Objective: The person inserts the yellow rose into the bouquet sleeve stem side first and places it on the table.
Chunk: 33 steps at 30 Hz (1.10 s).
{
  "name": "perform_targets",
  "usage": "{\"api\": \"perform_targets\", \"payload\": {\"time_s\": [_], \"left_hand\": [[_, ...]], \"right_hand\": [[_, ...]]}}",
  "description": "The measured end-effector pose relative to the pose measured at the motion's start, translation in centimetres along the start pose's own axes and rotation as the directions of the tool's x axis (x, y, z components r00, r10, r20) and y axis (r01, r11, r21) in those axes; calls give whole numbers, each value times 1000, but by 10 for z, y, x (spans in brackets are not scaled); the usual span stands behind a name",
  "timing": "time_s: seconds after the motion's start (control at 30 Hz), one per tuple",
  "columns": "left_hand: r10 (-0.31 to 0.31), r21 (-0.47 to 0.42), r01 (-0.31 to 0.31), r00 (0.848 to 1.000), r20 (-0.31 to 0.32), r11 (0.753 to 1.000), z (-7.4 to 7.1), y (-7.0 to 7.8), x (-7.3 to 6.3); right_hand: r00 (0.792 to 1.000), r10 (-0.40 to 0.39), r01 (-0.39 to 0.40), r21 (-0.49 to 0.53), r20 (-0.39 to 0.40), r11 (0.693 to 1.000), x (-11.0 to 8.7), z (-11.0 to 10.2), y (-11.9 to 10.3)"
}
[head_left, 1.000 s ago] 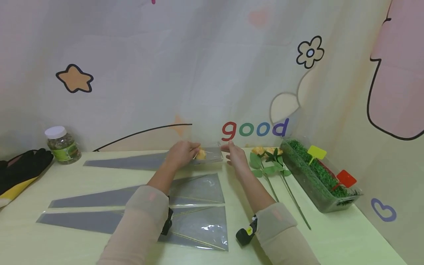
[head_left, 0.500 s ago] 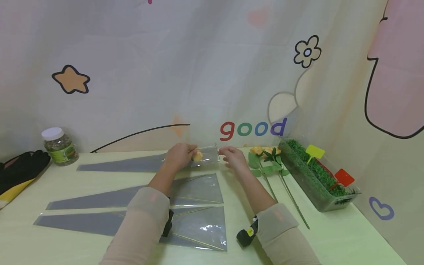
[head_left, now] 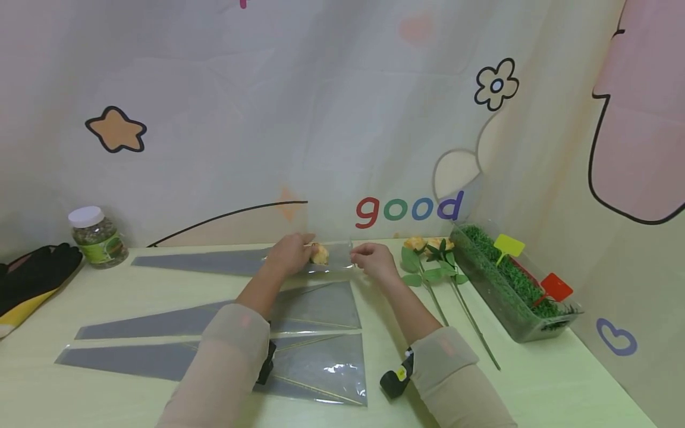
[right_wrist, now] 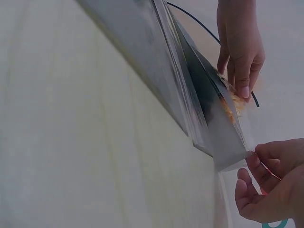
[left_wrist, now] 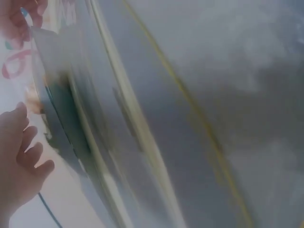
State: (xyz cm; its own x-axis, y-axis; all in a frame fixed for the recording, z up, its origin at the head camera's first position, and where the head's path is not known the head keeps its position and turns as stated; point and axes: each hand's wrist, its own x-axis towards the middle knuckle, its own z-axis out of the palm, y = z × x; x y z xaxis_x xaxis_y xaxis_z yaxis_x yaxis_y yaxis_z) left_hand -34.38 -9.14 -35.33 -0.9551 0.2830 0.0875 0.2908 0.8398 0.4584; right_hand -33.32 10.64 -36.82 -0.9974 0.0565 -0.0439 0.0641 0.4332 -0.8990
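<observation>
A grey and clear flower wrapping sleeve [head_left: 214, 260] lies along the back of the table. A yellow artificial rose [head_left: 319, 254] shows near its wide end, its stem hidden. My left hand [head_left: 291, 252] is beside the bloom; in the left wrist view, the fingers of the left hand [left_wrist: 23, 159] are spread loosely, one fingertip at the flower. At the sleeve's mouth my right hand [head_left: 374, 260] pinches the edge. From the right wrist, the right hand [right_wrist: 275, 180] grips the clear film's corner, and the left hand [right_wrist: 242, 45] hangs with fingertips on the petals.
Two more sleeves, a middle one [head_left: 321, 306] and a front one [head_left: 321, 362], lie flat. Yellow roses [head_left: 433, 270] lie at right, beside a clear box of green turf [head_left: 514, 285]. A lidded jar [head_left: 99, 238] and black-yellow gloves [head_left: 40, 279] are at left.
My right hand has come in from just beside the sleeve's mouth to grip its edge. The left hand's fingers have loosened at the rose, and the sleeve's end sits lower.
</observation>
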Motion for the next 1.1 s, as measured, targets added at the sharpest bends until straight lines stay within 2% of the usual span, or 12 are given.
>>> {"api": "perform_targets", "payload": {"time_s": [0.1,0.17,0.23,0.3,0.4,0.57,0.67,0.77,0.83,0.9,1.0,1.1], "left_hand": [[-6,-16,6,1000,9,1000,-9,-1,-3],[12,1,-12,1000,5,1000,-18,-1,-5],[47,26,-47,999,10,999,-29,1,-8],[79,53,-80,997,26,995,-41,4,-14],[153,106,-156,987,43,982,-55,7,-26],[264,214,-276,961,84,937,-61,3,-64],[301,231,-320,947,115,919,-59,-3,-92],[329,233,-347,938,113,909,-58,-15,-116],[322,229,-335,942,92,914,-58,-26,-129],[279,235,-286,958,60,929,-58,-39,-140],[135,223,-135,991,14,965,-56,-58,-154],[3,215,1,1000,-17,977,-52,-76,-165]], "right_hand": [[998,-42,39,-74,-43,997,0,0,-1],[992,-97,84,-149,-85,985,-1,-3,-2],[983,-155,129,-232,-100,964,-4,-8,-5],[976,-203,170,-303,-82,938,-10,-13,-9],[968,-253,229,-403,-5,886,-23,-19,-15],[936,-308,350,-509,169,786,-48,-24,-18],[916,-314,401,-515,252,757,-61,-27,-17],[897,-315,436,-514,309,738,-72,-33,-16],[888,-313,452,-517,336,727,-76,-37,-14],[879,-314,468,-523,359,712,-80,-40,-12],[867,-313,486,-521,387,702,-82,-42,-10],[858,-313,499,-514,408,697,-82,-41,-9]]}}
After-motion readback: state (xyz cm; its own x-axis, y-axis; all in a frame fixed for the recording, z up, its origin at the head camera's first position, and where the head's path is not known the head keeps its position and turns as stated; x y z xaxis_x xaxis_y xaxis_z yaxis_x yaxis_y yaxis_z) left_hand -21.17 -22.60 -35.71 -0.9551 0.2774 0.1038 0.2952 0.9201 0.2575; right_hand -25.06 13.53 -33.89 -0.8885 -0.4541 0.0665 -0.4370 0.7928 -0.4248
